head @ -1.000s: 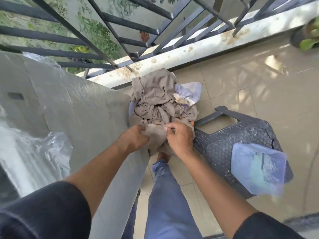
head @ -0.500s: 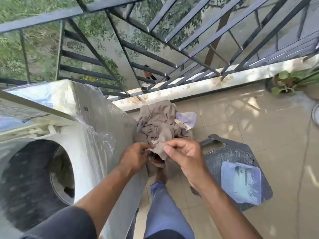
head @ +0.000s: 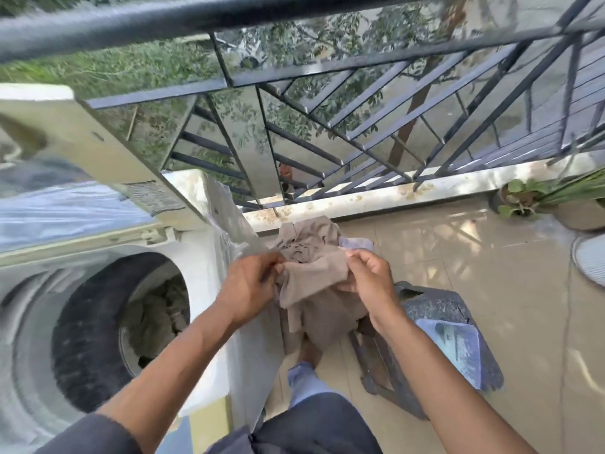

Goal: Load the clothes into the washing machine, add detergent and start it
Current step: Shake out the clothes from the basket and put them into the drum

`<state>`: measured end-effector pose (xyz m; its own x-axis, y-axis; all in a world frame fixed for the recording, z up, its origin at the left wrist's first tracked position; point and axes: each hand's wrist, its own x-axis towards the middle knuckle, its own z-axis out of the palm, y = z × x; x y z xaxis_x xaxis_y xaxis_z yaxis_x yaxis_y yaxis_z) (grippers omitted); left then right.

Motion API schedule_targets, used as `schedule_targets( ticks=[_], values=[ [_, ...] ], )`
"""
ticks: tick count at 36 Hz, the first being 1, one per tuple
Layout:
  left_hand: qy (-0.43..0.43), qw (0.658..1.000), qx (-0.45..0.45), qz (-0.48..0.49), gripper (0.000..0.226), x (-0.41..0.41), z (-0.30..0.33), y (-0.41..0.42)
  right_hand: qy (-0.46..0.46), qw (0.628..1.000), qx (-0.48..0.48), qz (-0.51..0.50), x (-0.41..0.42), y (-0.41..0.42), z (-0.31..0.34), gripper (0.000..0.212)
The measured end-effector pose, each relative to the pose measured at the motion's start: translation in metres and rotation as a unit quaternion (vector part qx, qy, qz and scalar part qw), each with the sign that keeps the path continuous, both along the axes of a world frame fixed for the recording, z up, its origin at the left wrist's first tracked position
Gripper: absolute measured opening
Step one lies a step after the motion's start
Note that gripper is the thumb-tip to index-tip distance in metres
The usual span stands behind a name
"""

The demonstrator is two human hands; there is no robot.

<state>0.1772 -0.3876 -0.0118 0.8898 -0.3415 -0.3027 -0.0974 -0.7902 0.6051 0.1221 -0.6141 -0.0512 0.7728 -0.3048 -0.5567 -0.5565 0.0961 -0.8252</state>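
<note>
**Me:** While I've got this beige garment [head: 314, 276] pinched at its top edge by both hands, left hand [head: 252, 286] on one corner and right hand [head: 366, 283] on the other, most of it hangs loose below, over my foot and the floor [head: 491, 290]. It's off to the right of the washing machine [head: 203, 290], not over the opening yet.

**Reviewer:** Drum status?

**Me:** Lid is up, drum opening [head: 150, 322] is clear, and some clothes already sit inside. The rest of the pile [head: 307, 237] is on the floor by the railing kerb, just beyond my hands.

**Reviewer:** Failure modes?

**Me:** Three, as I judge it. One: the grip is fingertips only, so a quick swing left could pull a corner free and drop the cloth on the floor. Two: the hanging tail has to clear the machine's right edge; the loose plastic wrap [head: 229, 231] there could snag it, or the tail could drape outside the rim and get caught when the lid shuts. Three: the dark basket [head: 435, 322] lies on its side right next to my foot, a trip risk if I step toward the machine.

**Reviewer:** Mitigation?

**Me:** Bunch the cloth up before moving it and lift higher than the rim. Detergent isn't identifiable in view.
</note>
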Motion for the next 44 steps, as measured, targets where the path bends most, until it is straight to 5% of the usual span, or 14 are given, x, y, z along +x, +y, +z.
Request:
schedule_targets(
  ticks=[2, 9, 10, 14, 16, 22, 27, 31, 37, 40, 42, 44],
  values=[
    [-0.012, 0.999, -0.044, 0.017, 0.018, 0.0, 0.021, 0.002, 0.034, 0.997, -0.066, 0.018, 0.001, -0.005, -0.019, 0.021],
    [0.027, 0.972, -0.232, -0.025, 0.021, 0.008, 0.111, 0.011, 0.074, 0.943, -0.209, 0.246, 0.006, 0.001, -0.068, 0.087],
    [0.036, 0.968, -0.246, -0.044, 0.021, 0.007, 0.12, 0.01, 0.062, 0.936, -0.226, 0.261, 0.009, 0.003, -0.083, 0.082],
    [0.046, 0.947, -0.306, -0.084, 0.022, 0.005, 0.145, 0.01, -0.048, 0.92, -0.285, 0.263, 0.02, 0.022, -0.077, 0.004],
    [0.042, 0.936, -0.342, -0.073, 0.022, 0.006, 0.152, 0.012, -0.05, 0.917, -0.287, 0.272, 0.021, 0.024, -0.055, 0.034],
    [-0.051, 0.941, -0.331, 0.044, 0.022, 0.022, 0.143, 0.041, 0.003, 0.916, -0.343, 0.209, 0.027, 0.007, 0.001, 0.023],
    [-0.123, 0.955, -0.22, 0.156, 0.019, 0.025, 0.114, 0.065, -0.075, 0.974, -0.188, 0.098, 0.031, -0.008, 0.079, 0.04],
    [-0.13, 0.943, -0.21, 0.224, 0.021, 0.018, 0.108, 0.059, -0.152, 0.984, -0.08, 0.04, 0.031, -0.002, 0.148, 0.05],
    [-0.006, 0.943, -0.277, 0.181, 0.017, 0.001, 0.102, 0.047, -0.225, 0.972, -0.025, 0.067, 0.027, 0.023, 0.202, 0.042],
    [0.112, 0.943, -0.296, 0.108, 0.064, -0.015, 0.095, 0.049, -0.241, 0.966, -0.01, 0.091, 0.02, 0.043, 0.211, 0.034],
    [0.108, 0.952, -0.282, 0.046, 0.101, -0.025, 0.088, 0.049, -0.246, 0.963, 0.012, 0.113, 0.013, 0.057, 0.214, 0.033],
    [0.08, 0.96, -0.268, 0.0, 0.107, -0.033, 0.079, 0.044, -0.249, 0.958, 0.035, 0.138, 0.003, 0.07, 0.218, 0.033]
  ],
)
